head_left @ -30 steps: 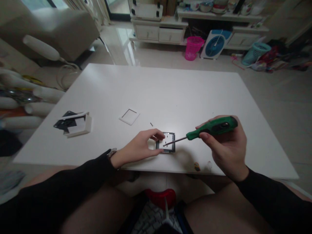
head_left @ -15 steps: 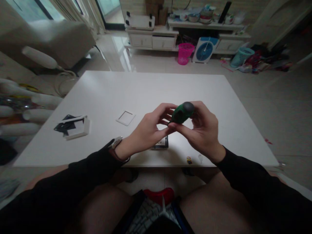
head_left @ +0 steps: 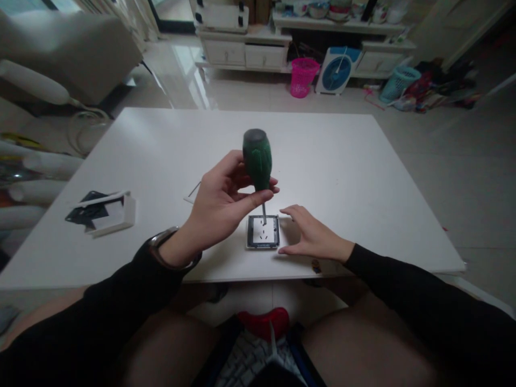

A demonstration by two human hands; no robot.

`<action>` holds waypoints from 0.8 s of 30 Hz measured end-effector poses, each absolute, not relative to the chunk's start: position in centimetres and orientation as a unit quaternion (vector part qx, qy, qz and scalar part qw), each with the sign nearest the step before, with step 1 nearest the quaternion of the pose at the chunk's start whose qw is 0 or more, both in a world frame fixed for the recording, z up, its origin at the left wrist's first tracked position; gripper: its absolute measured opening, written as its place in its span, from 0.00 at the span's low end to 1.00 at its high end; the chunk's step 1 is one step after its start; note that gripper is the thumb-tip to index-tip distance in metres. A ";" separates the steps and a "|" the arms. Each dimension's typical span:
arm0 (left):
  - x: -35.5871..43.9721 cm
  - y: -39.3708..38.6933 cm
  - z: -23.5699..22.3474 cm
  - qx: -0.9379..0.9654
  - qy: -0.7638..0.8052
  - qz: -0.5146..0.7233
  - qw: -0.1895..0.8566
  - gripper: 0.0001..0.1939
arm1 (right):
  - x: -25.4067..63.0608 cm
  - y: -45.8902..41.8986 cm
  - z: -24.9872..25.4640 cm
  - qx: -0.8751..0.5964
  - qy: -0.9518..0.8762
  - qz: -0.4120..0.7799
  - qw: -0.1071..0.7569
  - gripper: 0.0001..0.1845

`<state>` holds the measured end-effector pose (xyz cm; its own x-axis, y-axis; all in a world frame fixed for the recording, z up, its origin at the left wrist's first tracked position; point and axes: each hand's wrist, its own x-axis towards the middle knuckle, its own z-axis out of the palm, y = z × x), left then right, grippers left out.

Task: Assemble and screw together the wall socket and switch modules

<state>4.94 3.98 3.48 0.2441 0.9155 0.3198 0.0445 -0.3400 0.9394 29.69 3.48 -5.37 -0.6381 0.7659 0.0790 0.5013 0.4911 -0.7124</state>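
My left hand (head_left: 226, 199) is closed around the lower handle of a green screwdriver (head_left: 258, 161) with a dark grey end cap. Its thin shaft points down over a wall socket (head_left: 263, 236), a white plate in a black frame that lies on the table; whether the tip touches it I cannot tell. Just right of the socket, my right hand (head_left: 312, 234) is open, thumb and fingers apart and holding nothing. A small yellow figure (head_left: 316, 266) lies below the right hand. Behind my left hand, a white square frame (head_left: 192, 193) is mostly hidden.
On the left of the white table (head_left: 342, 156) lies an open white box (head_left: 128, 210) with a black piece (head_left: 88, 207) in it. Beyond the table stand a pink basket (head_left: 303, 78), a blue fan (head_left: 337, 71) and a low cabinet (head_left: 245, 54).
The screwdriver, held between both hands before, is now upright in my left hand over the socket. My right hand has let go and come down beside the socket.
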 end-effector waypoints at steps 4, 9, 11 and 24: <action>4.7 3.4 2.7 0.645 0.374 0.499 0.442 0.21 | 28.4 3.0 -8.1 -0.368 -0.849 0.332 0.182 0.50; 5.0 2.7 2.5 0.631 0.370 0.516 0.446 0.20 | 28.2 2.7 -8.7 -0.379 -0.835 0.341 0.207 0.46; 5.2 2.5 2.5 0.625 0.368 0.524 0.446 0.20 | 28.3 2.6 -8.7 -0.373 -0.835 0.339 0.222 0.44; 5.9 1.7 2.1 0.613 0.354 0.543 0.451 0.20 | 28.2 2.4 -9.3 -0.355 -0.828 0.350 0.257 0.44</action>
